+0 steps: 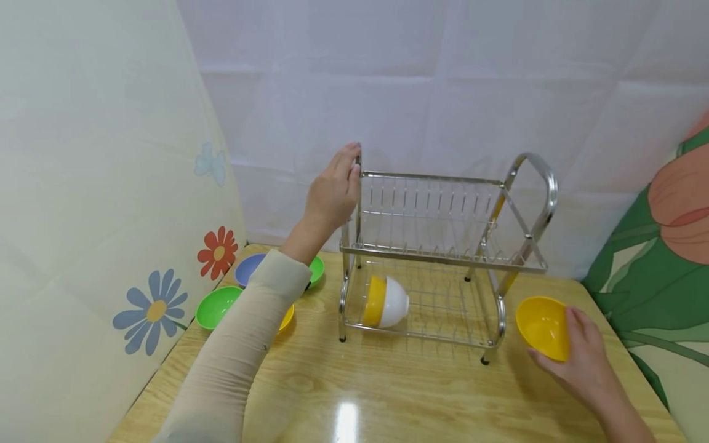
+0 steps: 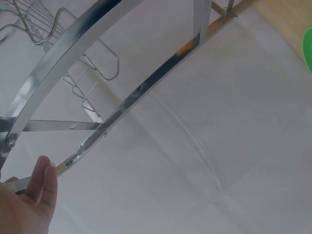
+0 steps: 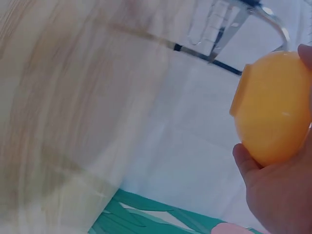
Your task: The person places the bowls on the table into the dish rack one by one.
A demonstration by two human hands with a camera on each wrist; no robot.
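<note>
Bowl (image 1: 540, 325), yellow, is in your right hand (image 1: 588, 362), thumb and fingers round its side, right of the rack (image 1: 443, 259). Your left hand (image 1: 332, 192) grips the rack's left handle. Risk: smooth wall could slip if your right grip slackens; bumping the rack could roll the white bowl (image 1: 395, 303) lying sideways on the lower tier.

Head view high, forward and down; wrist views close, rack (image 1: 443, 259) in all.

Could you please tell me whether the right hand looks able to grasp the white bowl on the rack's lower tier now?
Probably not: the right hand holds a yellow bowl, and the rack's side frame stands between it and the white bowl.
</note>
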